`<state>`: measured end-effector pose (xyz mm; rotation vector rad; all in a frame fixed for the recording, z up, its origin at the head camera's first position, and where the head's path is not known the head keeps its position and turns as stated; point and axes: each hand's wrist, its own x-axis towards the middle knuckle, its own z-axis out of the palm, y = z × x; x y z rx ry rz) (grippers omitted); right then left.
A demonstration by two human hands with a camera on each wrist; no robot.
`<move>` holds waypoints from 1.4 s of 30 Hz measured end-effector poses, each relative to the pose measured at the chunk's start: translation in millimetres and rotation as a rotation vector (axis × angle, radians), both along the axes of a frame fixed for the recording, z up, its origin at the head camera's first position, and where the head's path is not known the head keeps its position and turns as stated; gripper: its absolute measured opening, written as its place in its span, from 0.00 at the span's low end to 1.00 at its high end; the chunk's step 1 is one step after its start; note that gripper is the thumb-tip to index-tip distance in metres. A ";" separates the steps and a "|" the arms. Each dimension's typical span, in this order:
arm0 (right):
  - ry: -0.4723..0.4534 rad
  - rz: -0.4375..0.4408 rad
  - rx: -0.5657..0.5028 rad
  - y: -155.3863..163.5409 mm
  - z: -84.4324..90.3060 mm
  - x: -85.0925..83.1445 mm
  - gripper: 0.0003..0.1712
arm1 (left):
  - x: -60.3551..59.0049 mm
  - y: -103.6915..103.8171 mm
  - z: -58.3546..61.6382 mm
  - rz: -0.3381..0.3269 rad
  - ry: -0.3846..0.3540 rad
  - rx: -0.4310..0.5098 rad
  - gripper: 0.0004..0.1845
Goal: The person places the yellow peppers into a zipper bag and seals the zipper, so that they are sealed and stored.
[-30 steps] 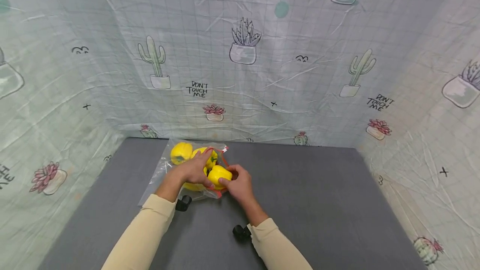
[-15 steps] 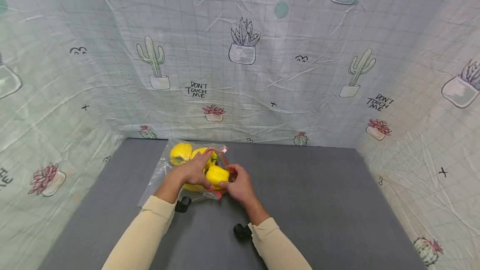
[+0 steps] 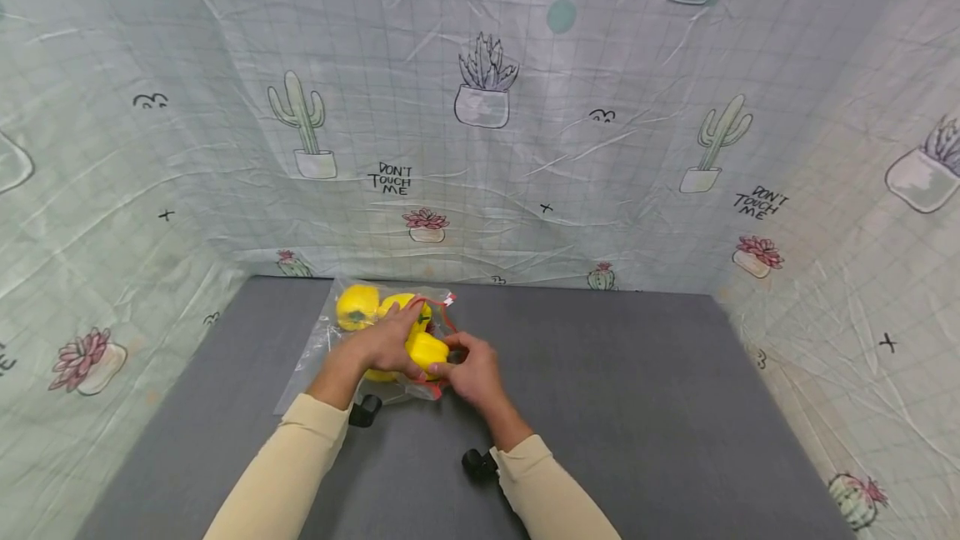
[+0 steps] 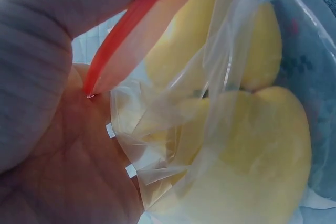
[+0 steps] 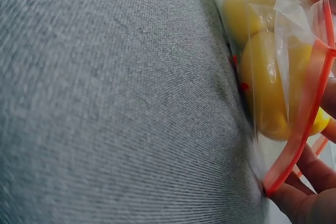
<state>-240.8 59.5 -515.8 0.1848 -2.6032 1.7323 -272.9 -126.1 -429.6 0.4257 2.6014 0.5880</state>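
Observation:
A clear zip bag with a red zip edge lies at the back left of the table, holding several yellow bell peppers. My left hand grips the bag at its mouth, thumb and fingers spread along the opening. In the left wrist view the red zip strip runs between thumb and palm, beside the peppers inside. My right hand holds another yellow bell pepper at the bag's mouth, thumb in front and fingers behind. The right wrist view shows those fingers at the red edge, the pepper mostly hidden by plastic.
The dark grey table extends to the right of the bag. A pale curtain printed with cacti encloses its back and sides. Black wrist cameras stick out from both sleeves, just above the tabletop.
My right hand has moved slightly left, carrying the yellow bell pepper further into the bag's mouth. My left hand stays nearly in place on the bag.

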 end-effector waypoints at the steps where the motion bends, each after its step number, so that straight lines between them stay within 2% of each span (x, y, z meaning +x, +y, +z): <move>1: -0.002 0.010 0.004 -0.2 -0.1 -0.1 0.24 | 0.1 0.1 -0.3 0.001 -0.004 0.001 0.65; 9: -0.002 0.070 0.108 -3.7 -1.9 -4.0 0.27 | -1.0 0.1 -1.7 -0.003 -0.013 0.022 0.67; 13: -0.071 0.071 -0.062 -4.4 -6.2 -5.7 0.27 | -1.8 -1.0 -3.6 0.001 -0.012 0.033 0.67; 17: -0.129 0.048 -0.226 -4.2 -9.3 -5.6 0.21 | -2.7 -1.0 -5.3 0.003 -0.004 0.030 0.67; 23: -0.110 0.040 -0.235 -4.8 -11.1 -4.7 0.23 | -2.3 -0.1 -6.3 -0.005 0.006 0.022 0.67; 30: -0.137 0.053 -0.266 -6.9 -15.3 -3.8 0.23 | -0.2 1.1 -4.4 -0.017 0.022 0.015 0.66; 42: -0.217 0.162 -0.303 -4.6 -10.6 -4.7 0.28 | -2.5 2.2 -4.3 -0.006 0.010 0.021 0.67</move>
